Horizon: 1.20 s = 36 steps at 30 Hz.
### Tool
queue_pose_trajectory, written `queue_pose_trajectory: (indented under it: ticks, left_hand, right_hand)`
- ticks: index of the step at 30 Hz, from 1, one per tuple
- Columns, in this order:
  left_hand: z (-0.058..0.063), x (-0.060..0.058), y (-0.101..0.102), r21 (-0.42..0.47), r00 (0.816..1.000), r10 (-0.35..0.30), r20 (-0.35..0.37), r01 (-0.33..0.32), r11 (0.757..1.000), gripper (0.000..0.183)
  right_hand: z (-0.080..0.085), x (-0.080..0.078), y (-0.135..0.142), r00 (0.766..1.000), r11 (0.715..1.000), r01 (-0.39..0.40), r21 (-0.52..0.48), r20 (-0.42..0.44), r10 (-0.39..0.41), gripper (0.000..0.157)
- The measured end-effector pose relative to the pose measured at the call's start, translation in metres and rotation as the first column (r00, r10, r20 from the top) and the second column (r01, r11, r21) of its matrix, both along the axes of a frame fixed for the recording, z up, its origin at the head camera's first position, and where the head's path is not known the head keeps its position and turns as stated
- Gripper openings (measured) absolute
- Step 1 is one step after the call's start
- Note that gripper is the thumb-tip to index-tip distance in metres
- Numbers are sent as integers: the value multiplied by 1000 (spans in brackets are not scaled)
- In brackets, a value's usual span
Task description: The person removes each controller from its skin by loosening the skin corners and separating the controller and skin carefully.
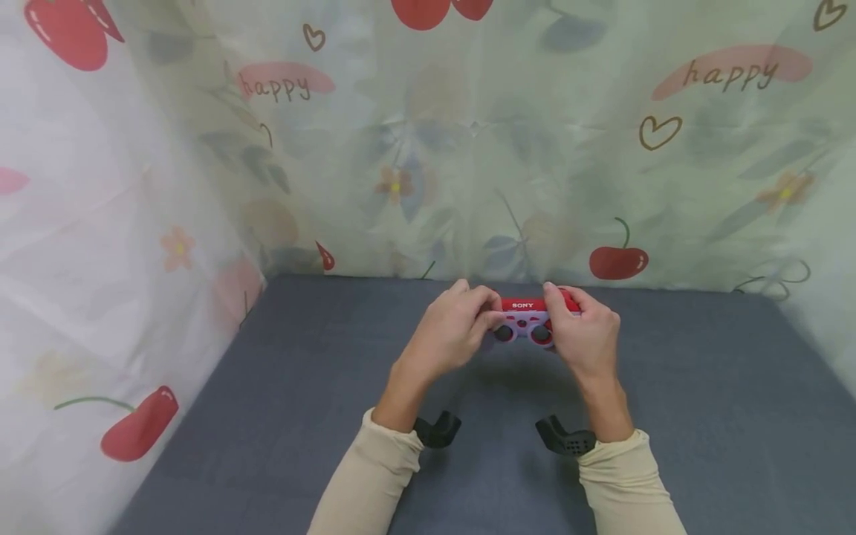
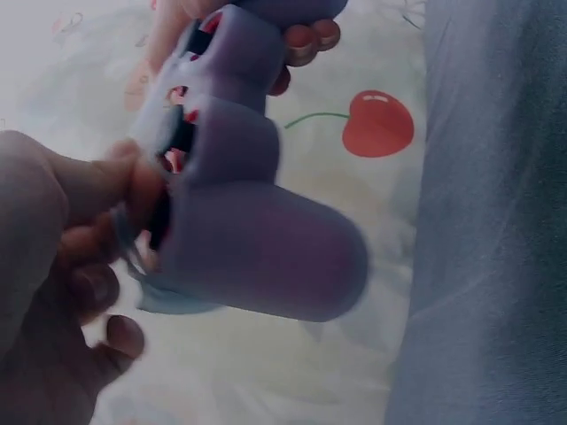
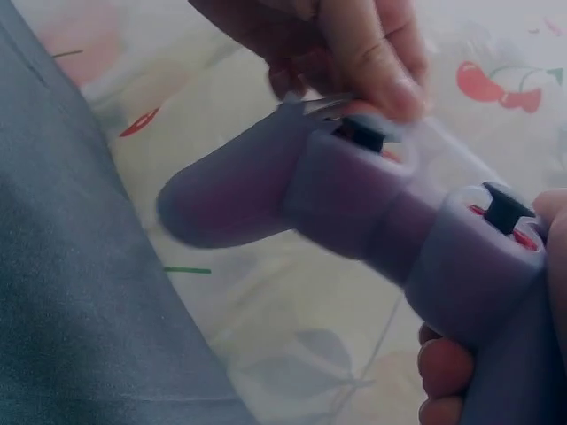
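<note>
A red game controller [image 1: 523, 304] marked SONY is held above the table, its lower part inside a translucent purple silicone cover [image 1: 524, 319]. My right hand [image 1: 588, 338] grips the controller's right side, thumb on top and fingers curled beneath. At the left end, my left hand [image 1: 451, 327] pinches the cover's edge between thumb and finger. In the left wrist view a flap of the cover [image 2: 177, 297] stands away near those fingers. Both dark thumbsticks show through the cover's openings; the right wrist view has one thumbstick [image 3: 507, 211] near the right thumb. The left grip is sheathed in the cover.
A dark grey cloth [image 1: 281, 416] covers the table beneath my hands. Patterned curtains [image 1: 428, 148] with cherries and hearts hang behind it and along the left side. Black wrist mounts [image 1: 438, 429] jut inward from both forearms.
</note>
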State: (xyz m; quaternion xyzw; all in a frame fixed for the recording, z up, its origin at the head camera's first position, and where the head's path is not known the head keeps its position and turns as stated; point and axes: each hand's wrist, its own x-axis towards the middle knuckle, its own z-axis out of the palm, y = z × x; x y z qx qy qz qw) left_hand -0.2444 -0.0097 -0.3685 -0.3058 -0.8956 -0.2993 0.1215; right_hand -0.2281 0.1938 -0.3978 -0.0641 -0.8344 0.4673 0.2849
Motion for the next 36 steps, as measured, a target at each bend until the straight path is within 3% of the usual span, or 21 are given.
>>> queue_pose_trajectory:
  ticks: [6,12,18,21,25,30,33,36]
  left_hand:
    - [4,4,1,-66,969,47,244,-32,997,16]
    - [2,-1,1,-26,954,-10,299,19,999,17]
    - [-3,-7,1,102,927,-98,362,65,993,17]
    - [-6,-7,2,140,932,-139,335,97,985,17]
    - [-9,-7,3,165,955,-161,250,121,979,14]
    - [-11,-5,3,166,984,-156,84,140,976,13]
    - [-11,-6,3,146,984,-175,-36,179,973,17]
    - [-11,-9,3,134,970,-200,-138,218,967,18]
  right_hand:
    - [0,-1,0,1000,999,-3,49,23,1,40]
    - [-3,1,0,998,999,-19,49,57,17,43]
    - [-2,1,3,996,1000,-7,-3,91,8,46]
    - [-2,1,4,994,1000,10,-21,110,-8,48]
    - [1,2,4,987,997,19,-75,163,-7,53]
    - [5,2,4,980,988,34,-153,199,-3,57]
    - [9,3,6,983,980,63,-186,184,-28,56]
    - [12,3,9,983,971,84,-222,176,-45,55]
